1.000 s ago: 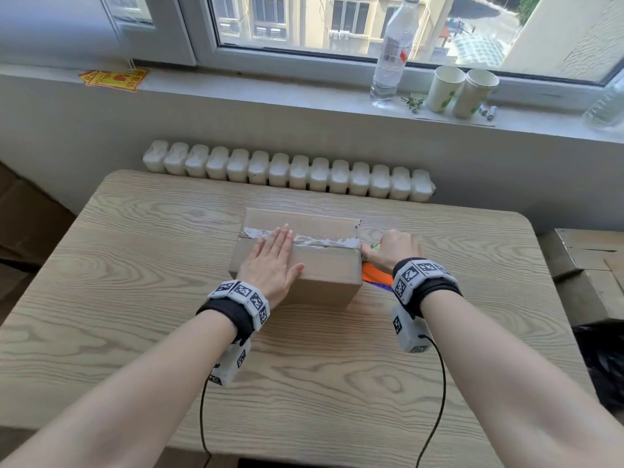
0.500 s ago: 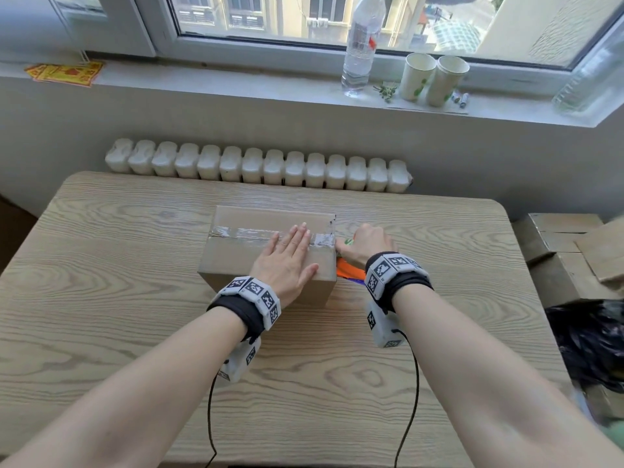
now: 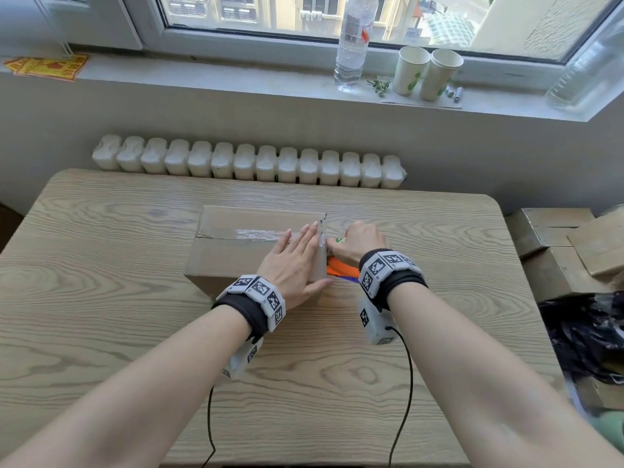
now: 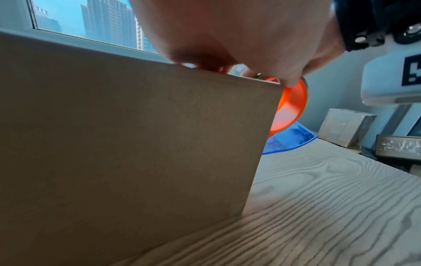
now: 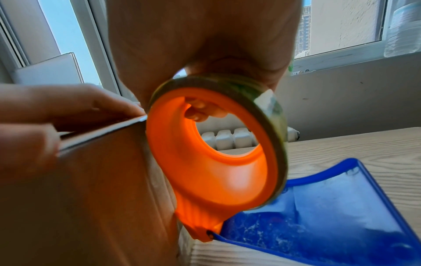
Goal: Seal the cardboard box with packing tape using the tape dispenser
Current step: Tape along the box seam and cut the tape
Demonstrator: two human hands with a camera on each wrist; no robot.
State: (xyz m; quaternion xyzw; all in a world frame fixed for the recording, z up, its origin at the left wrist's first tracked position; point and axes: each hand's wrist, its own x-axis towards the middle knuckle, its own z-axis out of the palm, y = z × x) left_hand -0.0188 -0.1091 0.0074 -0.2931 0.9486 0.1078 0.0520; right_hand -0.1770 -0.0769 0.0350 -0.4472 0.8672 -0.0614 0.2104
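A closed cardboard box (image 3: 233, 255) sits mid-table with a strip of clear tape (image 3: 256, 234) along its top seam. My left hand (image 3: 297, 261) lies flat on the right part of the box top, fingers straight, over the tape near the right edge. My right hand (image 3: 358, 243) grips the orange tape dispenser (image 3: 341, 267) against the box's right side. In the right wrist view the orange dispenser (image 5: 212, 162) carries the tape roll (image 5: 273, 115), its blue flap (image 5: 318, 207) rests on the table, and tape runs down the box side (image 5: 91, 180). The left wrist view shows the box front (image 4: 125, 144).
The wooden table (image 3: 101, 332) has room left and front of the box. A radiator (image 3: 250, 163) runs behind it. On the sill stand a water bottle (image 3: 353, 42) and two paper cups (image 3: 427, 72). Cardboard boxes (image 3: 557, 244) and a black bag (image 3: 587, 332) lie at right.
My left hand has slid rightward along the taped seam to the box's right edge. The right hand keeps the dispenser at the box's right side.
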